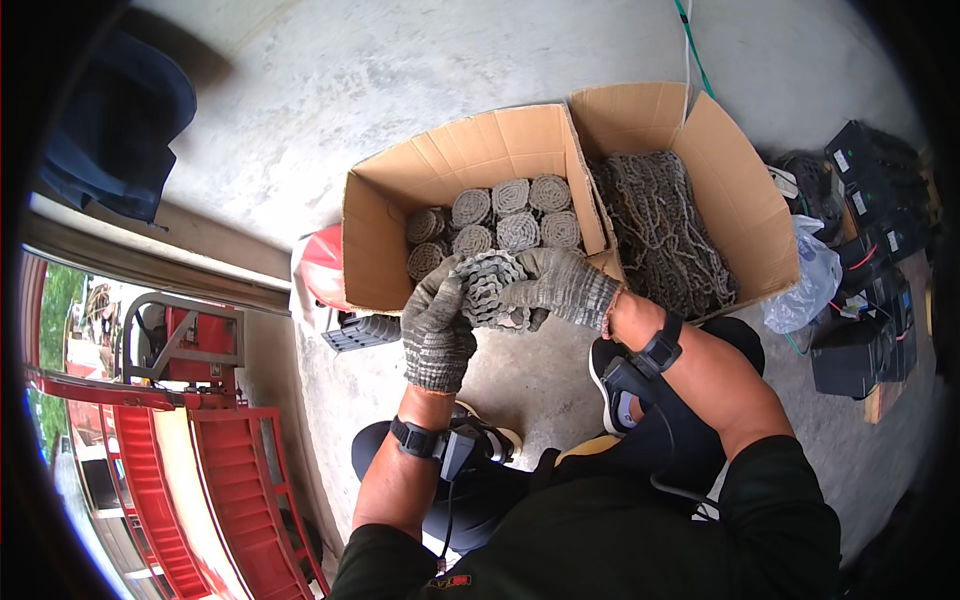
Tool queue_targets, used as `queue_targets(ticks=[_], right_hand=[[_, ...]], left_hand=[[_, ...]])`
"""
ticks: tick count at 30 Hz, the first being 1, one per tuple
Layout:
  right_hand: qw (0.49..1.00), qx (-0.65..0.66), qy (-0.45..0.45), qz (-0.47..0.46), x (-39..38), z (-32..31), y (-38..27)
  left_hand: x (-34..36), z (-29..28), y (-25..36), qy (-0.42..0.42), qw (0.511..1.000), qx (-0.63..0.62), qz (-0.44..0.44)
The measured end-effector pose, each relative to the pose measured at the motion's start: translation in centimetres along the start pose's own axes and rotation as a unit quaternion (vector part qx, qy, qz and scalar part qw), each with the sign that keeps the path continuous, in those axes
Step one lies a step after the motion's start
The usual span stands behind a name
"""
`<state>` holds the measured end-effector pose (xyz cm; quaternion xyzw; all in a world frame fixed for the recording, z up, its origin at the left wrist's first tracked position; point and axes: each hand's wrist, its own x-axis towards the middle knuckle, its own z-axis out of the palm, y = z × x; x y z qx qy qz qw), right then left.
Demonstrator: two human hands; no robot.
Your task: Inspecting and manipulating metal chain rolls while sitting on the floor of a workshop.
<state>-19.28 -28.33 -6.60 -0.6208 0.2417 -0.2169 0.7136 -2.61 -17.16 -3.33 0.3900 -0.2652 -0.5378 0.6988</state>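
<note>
Grey knit gloves cover both hands. The left hand (437, 325) and right hand (555, 285) each keep a clenched grip on one coiled chain roll (487, 285), held between them just above the near edge of the left box (400, 190). More rolls (510, 215) stand packed inside it. Loose chain (660, 230) fills the right box (745, 200).

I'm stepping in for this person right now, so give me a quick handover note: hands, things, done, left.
Left hand and right hand, both in grey knit gloves, grip one grey rolled metal chain coil together.
Done: about eight coils stand packed in the left cardboard box.
Left: a loose tangled chain pile fills the right cardboard box; the held coil is not yet in the box.
</note>
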Motion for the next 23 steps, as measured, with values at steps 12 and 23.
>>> queue_targets(ticks=[12, 23], right_hand=[[1.0, 0.018, 0.002, -0.002, -0.1, -1.1, -0.5], [0.996, 0.065, -0.026, 0.05, -0.8, -1.4, -3.1]], left_hand=[[-0.2, 0.3, 0.9, -0.044, 0.993, -0.109, -0.034], [-0.1, -0.7, 0.7, -0.02, 0.999, -0.016, -0.036]])
